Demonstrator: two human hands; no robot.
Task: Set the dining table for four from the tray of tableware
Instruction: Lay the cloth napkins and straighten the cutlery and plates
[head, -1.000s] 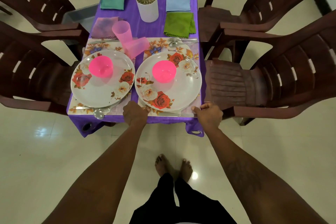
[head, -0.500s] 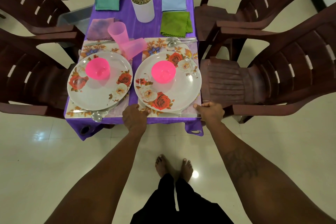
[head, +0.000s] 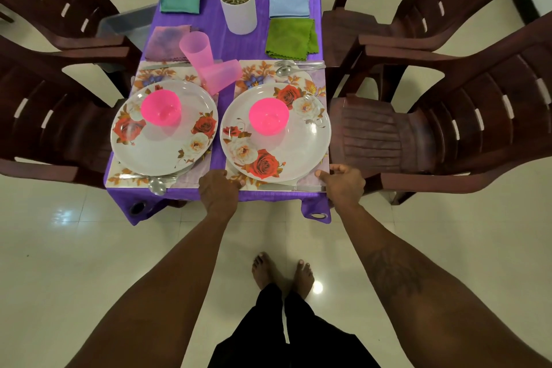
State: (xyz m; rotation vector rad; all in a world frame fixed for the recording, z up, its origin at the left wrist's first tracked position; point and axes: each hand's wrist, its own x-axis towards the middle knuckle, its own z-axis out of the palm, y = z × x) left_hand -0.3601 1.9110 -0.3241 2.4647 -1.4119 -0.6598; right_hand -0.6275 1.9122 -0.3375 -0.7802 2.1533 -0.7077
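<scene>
Our left hand and right hand pinch a placemat on the purple-clothed worktop between brown chairs

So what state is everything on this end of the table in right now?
Left hand, gripping the right placemat's near-left corner.
Right hand, gripping its near-right corner.
Far pink tumbler, upright.
Near pink tumbler, tipped on its side.
Left pink bowl, upright on the left plate.
Right pink bowl, upright on the right plate.
Green napkin, folded.
</scene>
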